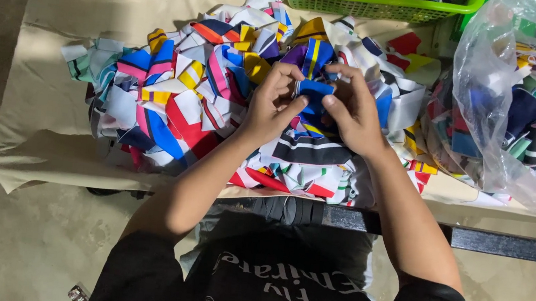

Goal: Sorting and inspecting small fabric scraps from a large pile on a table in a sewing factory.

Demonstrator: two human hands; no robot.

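- Blue fabric piece (314,95) sits pinched between both hands above the middle of the heap of striped fabric scraps (220,98).
- The left hand (273,101) has its grip closed on the piece's left edge, thumb on top.
- The right hand (353,110) clamps the right edge, fingers curled over.
- The heap lies on a beige cloth (44,111) covering the tabletop.
- A clear plastic bag (492,68) at the right holds more folded collar-like strips.
- A green basket (372,8) at the far edge holds what seem to be thread spools.

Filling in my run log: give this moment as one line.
left hand: grips blue fabric piece | right hand: grips same piece | below: pile of fabric scraps
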